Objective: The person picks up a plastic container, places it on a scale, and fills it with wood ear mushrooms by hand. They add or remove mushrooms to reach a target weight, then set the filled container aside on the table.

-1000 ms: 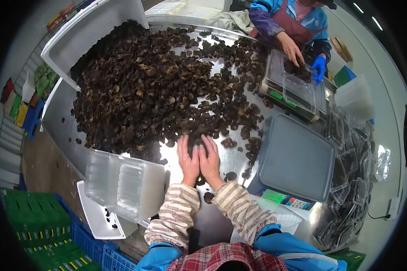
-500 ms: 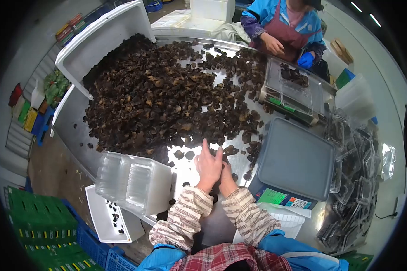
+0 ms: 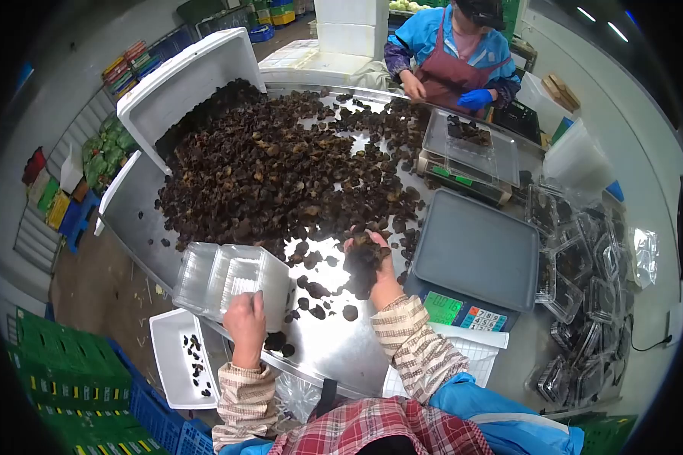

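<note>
A big heap of dark brown, mushroom-like pieces (image 3: pixel 273 167) covers the metal table (image 3: pixel 334 341). My right hand (image 3: pixel 376 269) is wrapped round a clump of these dark pieces (image 3: pixel 364 258), just left of the grey-topped scale (image 3: pixel 474 246). At the stack of clear plastic containers (image 3: pixel 231 284), my left hand (image 3: pixel 246 318) has its fingers pressed together against the near edge. Whether they grip a container is hard to make out. Loose pieces (image 3: pixel 315 290) lie scattered between my two hands.
A co-worker (image 3: pixel 459 61) stands across the table, behind a second scale (image 3: pixel 470 155) bearing a filled container. Packed clear boxes (image 3: pixel 584 265) pile up at the right. A white foam box (image 3: pixel 197 98) tips onto the table; another white box (image 3: pixel 182 360) sits lower left, near green crates (image 3: pixel 68 371).
My hands have parted. The left moved to the container stack, while the right turned and now shows a clump of dark pieces. The camera view has shifted.
</note>
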Motion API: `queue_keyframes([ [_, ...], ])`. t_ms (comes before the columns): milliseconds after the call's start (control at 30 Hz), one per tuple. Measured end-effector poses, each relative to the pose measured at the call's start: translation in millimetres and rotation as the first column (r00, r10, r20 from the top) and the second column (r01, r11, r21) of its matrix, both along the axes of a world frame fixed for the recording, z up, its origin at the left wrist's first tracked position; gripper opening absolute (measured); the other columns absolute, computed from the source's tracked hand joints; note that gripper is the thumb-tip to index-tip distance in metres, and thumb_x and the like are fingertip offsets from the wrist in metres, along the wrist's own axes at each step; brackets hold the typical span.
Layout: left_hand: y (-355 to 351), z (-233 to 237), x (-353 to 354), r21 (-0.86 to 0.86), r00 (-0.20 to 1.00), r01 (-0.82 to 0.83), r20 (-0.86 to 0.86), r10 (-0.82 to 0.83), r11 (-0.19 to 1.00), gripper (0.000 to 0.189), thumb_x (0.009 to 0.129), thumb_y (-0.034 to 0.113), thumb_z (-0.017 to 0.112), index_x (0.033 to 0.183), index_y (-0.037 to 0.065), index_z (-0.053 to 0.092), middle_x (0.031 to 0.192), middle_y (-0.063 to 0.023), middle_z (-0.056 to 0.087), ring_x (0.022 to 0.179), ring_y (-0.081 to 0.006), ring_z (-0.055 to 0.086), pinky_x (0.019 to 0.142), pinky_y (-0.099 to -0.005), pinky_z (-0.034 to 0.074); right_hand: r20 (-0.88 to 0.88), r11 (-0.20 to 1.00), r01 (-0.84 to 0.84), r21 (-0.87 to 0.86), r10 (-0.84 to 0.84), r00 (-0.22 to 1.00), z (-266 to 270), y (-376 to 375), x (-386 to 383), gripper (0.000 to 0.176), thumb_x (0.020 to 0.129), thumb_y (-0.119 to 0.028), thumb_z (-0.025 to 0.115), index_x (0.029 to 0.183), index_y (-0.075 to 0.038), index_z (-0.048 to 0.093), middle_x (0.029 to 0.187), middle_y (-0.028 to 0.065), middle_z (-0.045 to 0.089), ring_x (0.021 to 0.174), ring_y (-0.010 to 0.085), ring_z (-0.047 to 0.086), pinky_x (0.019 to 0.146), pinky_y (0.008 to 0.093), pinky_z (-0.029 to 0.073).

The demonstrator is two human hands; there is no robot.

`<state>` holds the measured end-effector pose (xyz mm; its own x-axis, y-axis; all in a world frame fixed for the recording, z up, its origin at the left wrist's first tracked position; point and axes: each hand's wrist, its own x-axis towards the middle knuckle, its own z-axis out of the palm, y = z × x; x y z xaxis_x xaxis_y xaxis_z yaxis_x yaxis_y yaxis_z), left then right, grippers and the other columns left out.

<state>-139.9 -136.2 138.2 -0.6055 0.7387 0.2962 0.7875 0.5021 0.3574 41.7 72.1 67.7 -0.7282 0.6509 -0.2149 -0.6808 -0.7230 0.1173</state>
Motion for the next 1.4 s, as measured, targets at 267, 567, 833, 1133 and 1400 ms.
queue_keyframes([
  [267, 10.5, -8.0, -13.7, 0.147, 0.952, -0.286, -0.067, 0.298, 0.947, 0.028, 0.088, 0.021, 0.053, 0.07, 0.001, 0.061, 0.064, -0.0199, 0.058, 0.057, -0.0374, 0.056, 0.053, -0.0456, 0.041, -0.114, 0.995, 0.083, -0.048, -0.088, 0.99, 35.4, -11.8, 47.8, 0.026, 0.08, -0.017, 0.059, 0.097, 0.002, 0.058, 0.088, 0.0143, 0.06, 0.082, 0.0273, 0.058, 0.075, 0.0385, 0.052],
  [567, 104.1, 40.3, 88.0, 0.596, 0.903, 0.35, -0.419, -0.092, 0.723, 0.007, 0.078, 0.002, 0.061, 0.079, 0.009, 0.063, 0.067, -0.0073, 0.055, 0.055, -0.0232, 0.053, 0.048, -0.0348, 0.041, -0.267, 0.946, 0.322, 0.032, -0.303, 0.915, 99.6, 10.5, 149.7, 0.028, 0.08, -0.014, 0.058, 0.103, 0.002, 0.055, 0.096, 0.0154, 0.061, 0.082, 0.0259, 0.058, 0.076, 0.0357, 0.053],
  [833, 173.3, -15.9, 221.7, 0.177, 0.279, 0.96, -0.564, -0.777, 0.216, 0.012, 0.079, 0.013, 0.061, 0.077, 0.005, 0.052, 0.068, -0.0045, 0.044, 0.063, -0.0192, 0.049, 0.056, -0.0304, 0.039, 0.222, 0.723, 0.427, 0.543, -0.613, 0.758, 113.9, 36.7, 218.4, 0.026, 0.079, -0.013, 0.064, 0.101, 0.0, 0.058, 0.093, 0.0102, 0.062, 0.081, 0.0238, 0.059, 0.067, 0.037, 0.054],
  [1133, 163.1, -34.2, 222.8, 0.217, 0.181, 0.973, -0.491, -0.852, 0.082, 0.027, 0.072, 0.012, 0.069, 0.095, 0.002, 0.059, 0.098, -0.0118, 0.058, 0.088, -0.0259, 0.056, 0.081, -0.0372, 0.044, 0.308, 0.11, -0.76, 0.641, -0.943, 0.124, 60.9, 33.0, 234.2, 0.047, 0.059, -0.02, 0.079, 0.105, -0.018, 0.067, 0.116, 0.0116, 0.056, 0.106, 0.0286, 0.056, 0.091, 0.0357, 0.046],
  [1400, 96.1, -113.9, 147.5, 0.063, 0.796, 0.603, 0.02, -0.605, 0.795, 0.071, 0.075, 0.028, 0.069, 0.128, -0.006, 0.037, 0.134, -0.0283, 0.034, 0.124, -0.043, 0.032, 0.101, -0.0501, 0.026, -0.034, 0.019, -0.927, 0.374, -0.999, -0.034, 108.7, 6.1, 250.9, 0.064, 0.063, -0.035, 0.078, 0.122, -0.023, 0.058, 0.117, 0.0103, 0.057, 0.1, 0.027, 0.057, 0.083, 0.0373, 0.047],
])
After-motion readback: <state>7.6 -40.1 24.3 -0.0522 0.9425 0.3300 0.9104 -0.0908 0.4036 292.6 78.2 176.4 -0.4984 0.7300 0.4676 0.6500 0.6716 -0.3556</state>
